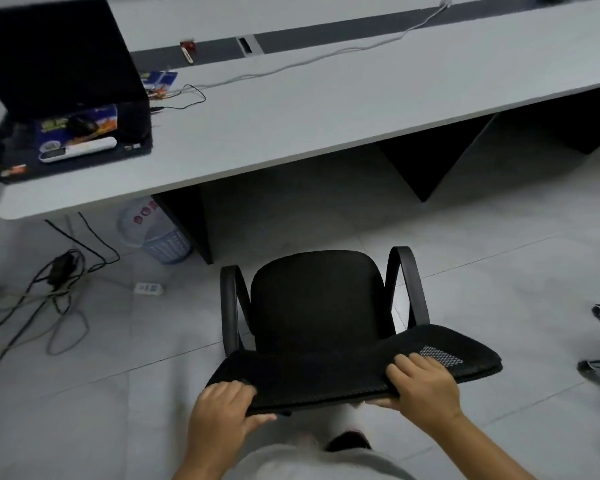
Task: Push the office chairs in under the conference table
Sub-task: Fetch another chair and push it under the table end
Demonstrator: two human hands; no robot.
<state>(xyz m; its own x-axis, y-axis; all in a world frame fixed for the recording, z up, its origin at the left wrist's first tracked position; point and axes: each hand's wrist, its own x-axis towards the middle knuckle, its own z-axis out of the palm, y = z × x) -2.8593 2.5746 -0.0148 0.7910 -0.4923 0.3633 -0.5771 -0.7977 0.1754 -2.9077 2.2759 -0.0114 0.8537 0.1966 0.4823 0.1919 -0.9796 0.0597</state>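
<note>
Head view, looking down: both hands are on the top edge of the black office chair's (pixel 321 306) mesh backrest (pixel 354 370). The left hand (pixel 222 410) curls over the left end, fingers on top and thumb underneath, pinching the rim. The right hand (pixel 425 384) clamps the right part the same way, fingers (pixel 404 363) draped over the mesh. The seat and both armrests stretch away ahead of the hands, facing the grey bench (pixel 326 109), and the chair stands on the tiled floor (pixel 118 393), apart from the bench edge. Off beyond the left hand, a wastebasket (pixel 160 233) sits under the bench and cables (pixel 56 289) sprawl on the floor.
</note>
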